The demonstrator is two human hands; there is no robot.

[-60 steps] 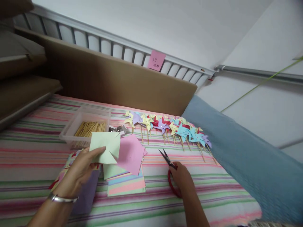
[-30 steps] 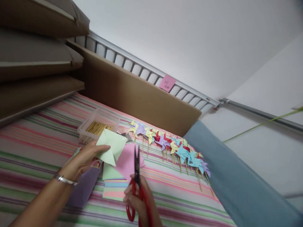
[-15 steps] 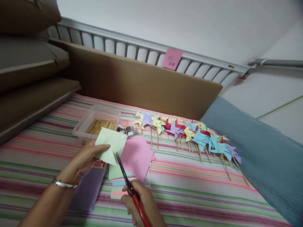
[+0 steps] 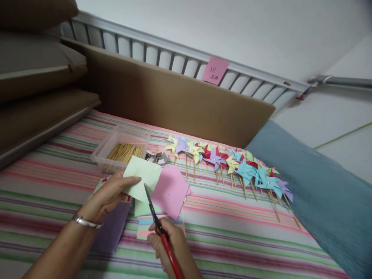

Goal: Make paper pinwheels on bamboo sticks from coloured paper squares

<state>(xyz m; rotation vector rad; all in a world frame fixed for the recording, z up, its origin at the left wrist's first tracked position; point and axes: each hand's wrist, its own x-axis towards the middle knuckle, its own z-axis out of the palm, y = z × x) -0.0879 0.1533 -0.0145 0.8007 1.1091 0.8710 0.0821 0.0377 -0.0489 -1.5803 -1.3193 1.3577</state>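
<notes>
My left hand [image 4: 116,188] pinches the left edge of a pale green paper square [image 4: 142,172], thumb on top. In my right hand [image 4: 171,240] are red-handled scissors [image 4: 157,223]; their dark blades point up at the middle of the green sheet's lower part. The blades look nearly closed, and I cannot tell whether they are inside a cut. Behind the green sheet lie pink paper squares [image 4: 171,192] on a stack of coloured paper [image 4: 145,231]. A purple sheet [image 4: 112,228] lies under my left wrist.
A clear plastic box [image 4: 101,155] holds thin wooden sticks [image 4: 124,152]. Small boxes of metal pins [image 4: 158,158] stand beside it. Paper pinwheels [image 4: 215,158] on sticks lie in a row at the right. Cardboard [image 4: 174,100] lines the back; brown parcels [image 4: 43,112] are stacked left.
The green sheet and my left hand have shifted slightly right in the view. The sheet has turned a little, and the scissor tips now lie farther in over it.
</notes>
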